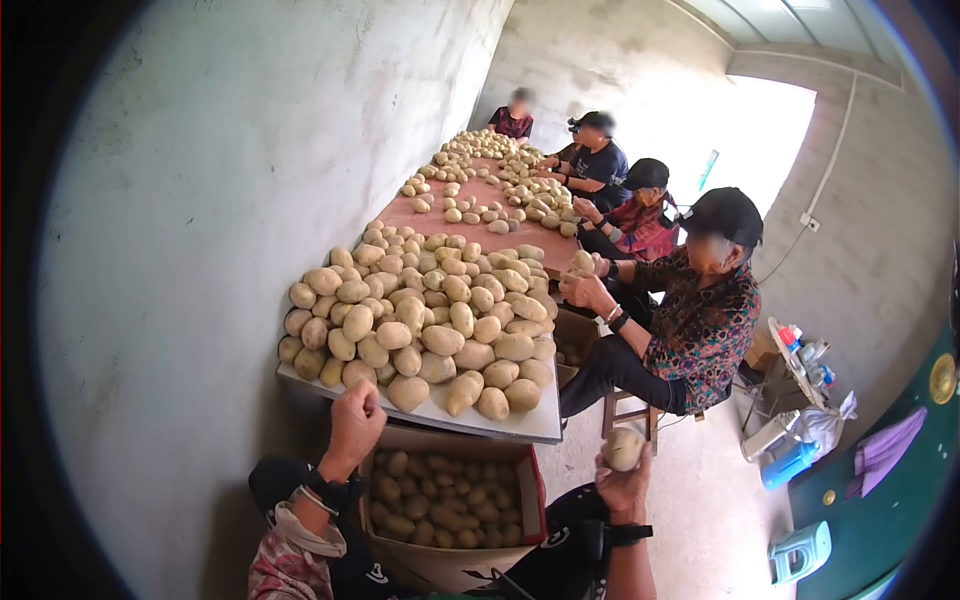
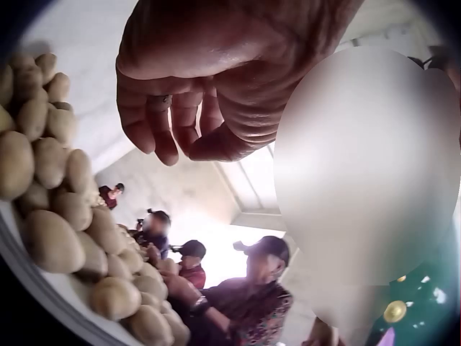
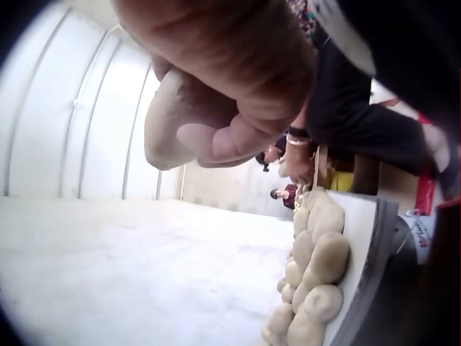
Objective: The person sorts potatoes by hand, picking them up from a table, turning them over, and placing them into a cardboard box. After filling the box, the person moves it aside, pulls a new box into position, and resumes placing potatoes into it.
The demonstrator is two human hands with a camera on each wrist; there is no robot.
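My right hand (image 1: 622, 486) grips a potato (image 1: 623, 449) to the right of the table's near corner. In the right wrist view the fingers wrap round that potato (image 3: 171, 122), and the palm side is partly hidden. Close to the table's near edge, my left hand (image 1: 357, 425) hovers with loosely bent fingers. The left wrist view shows nothing in that hand (image 2: 209, 94). Just beyond it, a large heap of potatoes (image 1: 440, 310) covers the near end of the table (image 1: 545, 415). Below the table edge stands a cardboard box (image 1: 450, 565) with many smaller potatoes inside.
Along the table's right side sits a person in a patterned shirt (image 1: 700, 320), handling a potato; several more people sit farther back. A wall (image 1: 230, 200) runs along the left. To the right are a blue stool (image 1: 800, 552) and a blue bottle (image 1: 790, 465) on the floor.
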